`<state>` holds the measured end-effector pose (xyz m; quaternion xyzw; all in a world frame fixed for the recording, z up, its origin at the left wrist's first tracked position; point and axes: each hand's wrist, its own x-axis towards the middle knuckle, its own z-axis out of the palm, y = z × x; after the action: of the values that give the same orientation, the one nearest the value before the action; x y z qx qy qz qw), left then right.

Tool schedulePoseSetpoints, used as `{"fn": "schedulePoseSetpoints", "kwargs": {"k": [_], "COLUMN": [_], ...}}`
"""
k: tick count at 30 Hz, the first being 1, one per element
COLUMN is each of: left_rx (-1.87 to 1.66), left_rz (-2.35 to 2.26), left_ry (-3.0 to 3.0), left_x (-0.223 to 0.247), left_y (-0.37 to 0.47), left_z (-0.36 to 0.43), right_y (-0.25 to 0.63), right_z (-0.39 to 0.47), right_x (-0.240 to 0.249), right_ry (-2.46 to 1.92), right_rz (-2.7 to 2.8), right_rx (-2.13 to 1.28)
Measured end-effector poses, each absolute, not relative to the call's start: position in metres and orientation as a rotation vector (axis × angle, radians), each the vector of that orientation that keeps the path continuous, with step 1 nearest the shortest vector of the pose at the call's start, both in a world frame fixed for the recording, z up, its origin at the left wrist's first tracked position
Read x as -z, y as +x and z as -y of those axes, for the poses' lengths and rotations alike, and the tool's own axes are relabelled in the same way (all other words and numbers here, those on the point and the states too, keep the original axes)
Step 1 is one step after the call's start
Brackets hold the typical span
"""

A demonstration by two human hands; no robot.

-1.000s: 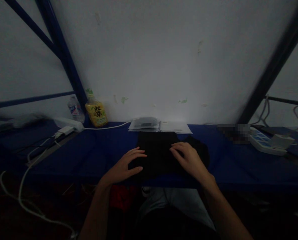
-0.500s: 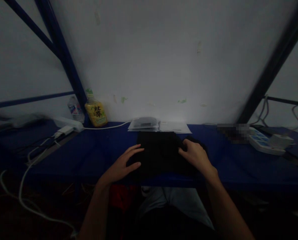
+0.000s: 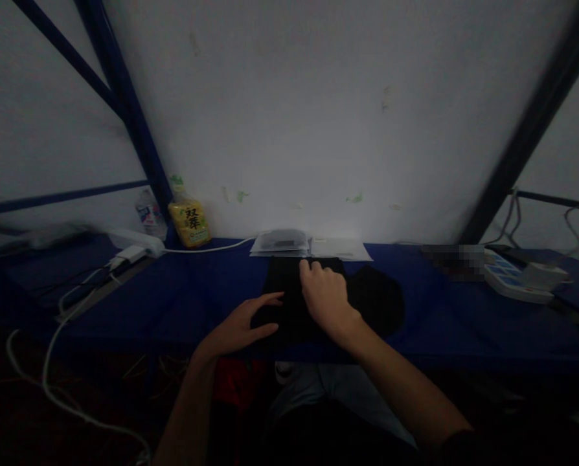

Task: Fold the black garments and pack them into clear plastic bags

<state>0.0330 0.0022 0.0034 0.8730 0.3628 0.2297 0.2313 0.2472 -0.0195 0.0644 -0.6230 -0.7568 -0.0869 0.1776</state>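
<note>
A piece of black cloth [image 3: 284,323] lies on the blue table in front of me, its folds too dark to make out. A rounded dark part of it [image 3: 379,301] spreads out on the right. My left hand [image 3: 236,325] rests at the cloth's left edge, thumb and fingers apart. Over the middle of the cloth, close to its far edge, is my right hand [image 3: 326,294] with its fingers curled down into the black fabric. The fingertips are partly hidden.
Against the wall lie white papers in a clear sleeve [image 3: 280,241] and a white sheet [image 3: 340,248]. A yellow bottle [image 3: 191,220] and a clear bottle [image 3: 151,217] stand at the back left. White cables and a power strip [image 3: 138,241] are left; another strip [image 3: 515,278] sits right.
My right hand has moved left from the cloth's right side to its middle, uncovering the rounded dark part on the right. My left hand has stayed nearly in place.
</note>
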Motion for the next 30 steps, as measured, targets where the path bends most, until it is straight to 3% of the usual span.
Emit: {"fn": "schedulePoseSetpoints", "kwargs": {"k": [5, 10, 19, 30], "left_rx": [-0.686, -0.619, -0.651, -0.537], "left_rz": [-1.027, -1.053, -1.206, -1.240], "left_ry": [2.382, 2.513, 2.630, 2.651], "left_x": [0.000, -0.003, 0.003, 0.004], "left_y": [0.035, 0.039, 0.044, 0.041], "left_z": [-0.004, -0.003, -0.007, -0.010], "right_y": [0.211, 0.255, 0.356, 0.322], "right_z": [0.025, 0.012, -0.021, -0.055], "right_x": [-0.048, -0.049, -0.026, -0.016], "right_ry": [-1.570, -1.265, -1.013, -0.350], "right_rz": [2.303, 2.338, 2.634, 2.770], "right_rx": [0.008, -0.169, 0.141, -0.150]}}
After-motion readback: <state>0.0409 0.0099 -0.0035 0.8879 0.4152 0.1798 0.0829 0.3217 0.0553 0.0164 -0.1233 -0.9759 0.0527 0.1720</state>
